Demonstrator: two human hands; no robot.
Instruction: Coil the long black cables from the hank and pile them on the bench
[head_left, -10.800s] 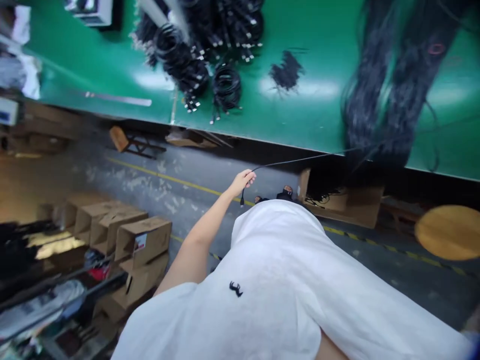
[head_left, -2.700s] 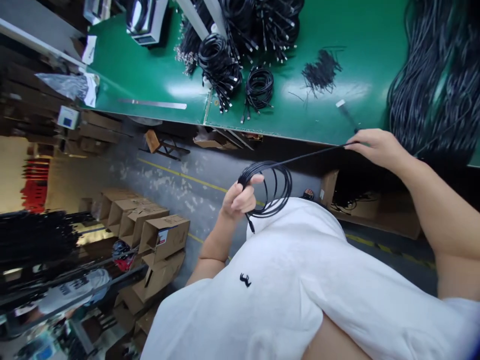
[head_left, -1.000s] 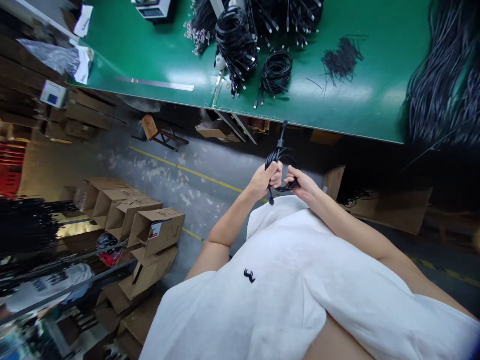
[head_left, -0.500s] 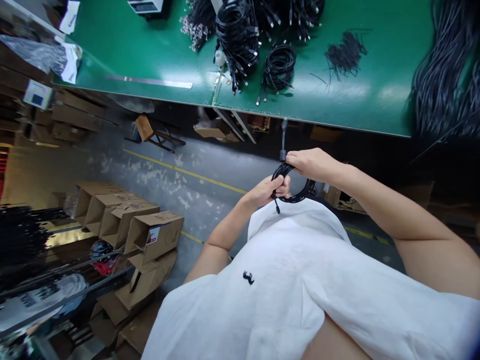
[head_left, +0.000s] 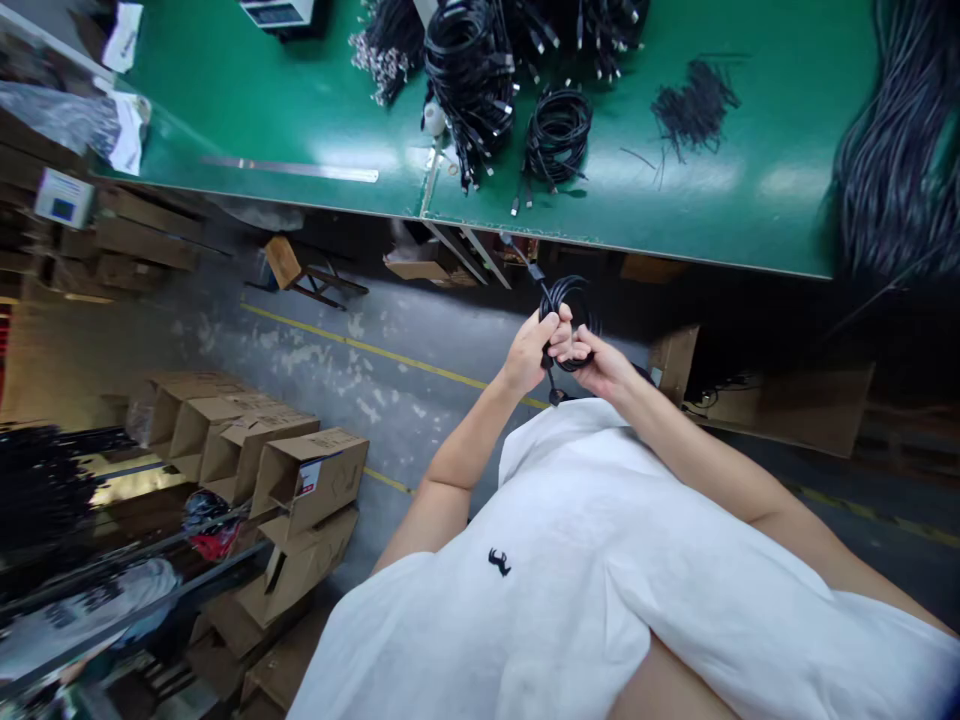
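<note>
Green table (head_left: 757,190) ran across the top, and the black cable coil (head_left: 553,296) was up in the air just off its near edge. Left hand (head_left: 529,352) had its fingers curled snugly round the loops; right hand (head_left: 602,369) had its fingers bent in against them, couldn't tell how firmly. I'd guess it was light, springy, kinda slick, so best gripped round all the loops, clear of the dangling plug (head_left: 555,397).
</note>
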